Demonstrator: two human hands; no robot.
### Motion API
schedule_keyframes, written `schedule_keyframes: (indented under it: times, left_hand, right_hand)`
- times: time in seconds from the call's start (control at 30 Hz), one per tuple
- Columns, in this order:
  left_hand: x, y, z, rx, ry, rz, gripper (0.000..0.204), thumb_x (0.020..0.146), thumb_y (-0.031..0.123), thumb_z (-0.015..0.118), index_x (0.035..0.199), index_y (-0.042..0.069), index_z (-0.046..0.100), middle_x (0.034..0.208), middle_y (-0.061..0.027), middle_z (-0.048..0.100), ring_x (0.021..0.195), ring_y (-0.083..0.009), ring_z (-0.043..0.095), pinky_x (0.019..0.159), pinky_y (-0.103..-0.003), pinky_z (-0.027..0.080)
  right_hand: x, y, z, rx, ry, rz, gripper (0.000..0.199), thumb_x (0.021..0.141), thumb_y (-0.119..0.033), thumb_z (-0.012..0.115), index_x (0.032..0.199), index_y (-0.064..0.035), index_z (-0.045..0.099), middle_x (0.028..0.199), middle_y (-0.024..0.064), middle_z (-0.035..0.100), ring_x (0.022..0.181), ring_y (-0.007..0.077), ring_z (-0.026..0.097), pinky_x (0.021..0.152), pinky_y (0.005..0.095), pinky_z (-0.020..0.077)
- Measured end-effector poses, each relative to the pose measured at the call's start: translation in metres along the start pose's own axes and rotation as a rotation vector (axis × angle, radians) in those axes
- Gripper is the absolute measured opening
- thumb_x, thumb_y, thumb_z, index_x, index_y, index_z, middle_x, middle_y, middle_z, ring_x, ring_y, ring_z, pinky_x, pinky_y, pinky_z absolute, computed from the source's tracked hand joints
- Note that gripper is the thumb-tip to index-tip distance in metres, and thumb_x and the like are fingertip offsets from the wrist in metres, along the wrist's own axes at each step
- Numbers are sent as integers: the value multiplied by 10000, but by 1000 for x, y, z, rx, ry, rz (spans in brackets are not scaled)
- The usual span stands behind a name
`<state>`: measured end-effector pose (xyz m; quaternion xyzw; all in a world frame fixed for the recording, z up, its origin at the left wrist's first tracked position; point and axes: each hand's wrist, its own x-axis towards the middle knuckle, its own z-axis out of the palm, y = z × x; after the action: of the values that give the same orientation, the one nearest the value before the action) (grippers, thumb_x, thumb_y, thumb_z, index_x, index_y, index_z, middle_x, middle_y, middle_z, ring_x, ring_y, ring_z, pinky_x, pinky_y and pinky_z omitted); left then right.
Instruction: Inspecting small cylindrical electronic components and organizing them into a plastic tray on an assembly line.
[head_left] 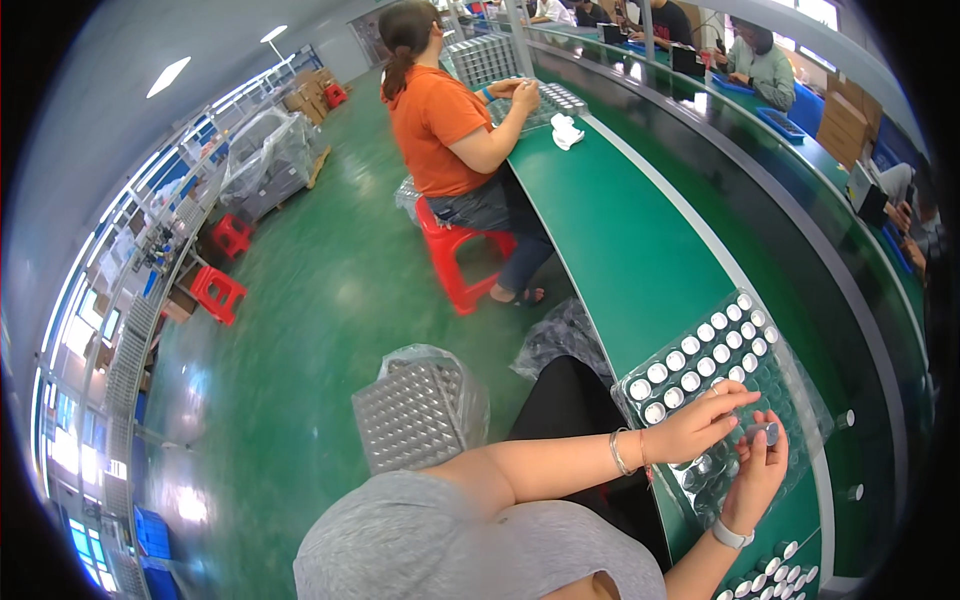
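A clear plastic blister tray [786, 392] lies on the green workbench [640, 250] in front of me, its far rows filled with small round white-topped parts [700, 352]. My left hand [695, 425] rests on the tray's near half, fingers stretched toward the empty pockets. My right hand [755, 470], with a white wristband, pinches one small round silver part [765, 432] just above the tray. More of the same small parts [775, 580] lie loose by my right forearm.
A bagged stack of blister trays [415, 410] stands on the green floor to my left. A person in an orange shirt sits on a red stool [455, 255] at the same bench further along. Other people work across the belt. Red stools [220, 290] and cartons stand by the windows.
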<state>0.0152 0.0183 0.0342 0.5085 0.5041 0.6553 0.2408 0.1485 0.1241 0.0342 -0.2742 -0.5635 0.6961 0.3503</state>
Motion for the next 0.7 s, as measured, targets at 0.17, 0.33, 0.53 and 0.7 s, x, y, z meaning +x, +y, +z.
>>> schedule_keyframes:
  times: [0.17, 0.33, 0.53, 0.7]
  left_hand:
    - [-1, -2, 2, -714, -37, -200, 580, 887, -13, 580, 1436, 39, 399, 1241, -88, 491, 1144, -171, 499, 960, -289, 438]
    - [3, -1, 2, -749, -100, -164, 613, 869, -2, 642, 1426, 32, 389, 1244, -108, 555, 1173, -169, 531, 964, -288, 473]
    - [1, -3, -1, -786, -140, -228, 636, 865, 47, 695, 1419, 12, 386, 1251, -133, 580, 1183, -182, 551, 993, -302, 459]
    - [1, 0, -1, -775, -164, -199, 641, 871, 28, 681, 1429, 16, 366, 1251, -134, 582, 1174, -170, 549, 986, -302, 453]
  right_hand:
    - [-3, -7, 5, 114, -39, -60, 353, 1032, -269, 438, 1254, -8, 523, 1265, 130, 563, 1029, 165, 560, 881, 300, 474]
    - [-3, 0, -6, 450, -217, 32, 377, 1047, -353, 337, 1153, -39, 516, 1157, 88, 554, 1044, 180, 547, 921, 304, 434]
    - [-5, 1, 0, 406, -217, -16, 353, 1040, -367, 352, 1142, -62, 498, 1088, 63, 538, 1014, 168, 552, 890, 313, 452]
    - [-5, 0, -1, 380, -182, -54, 365, 1042, -371, 326, 1164, -65, 484, 1178, 171, 574, 1073, 227, 581, 899, 325, 460]
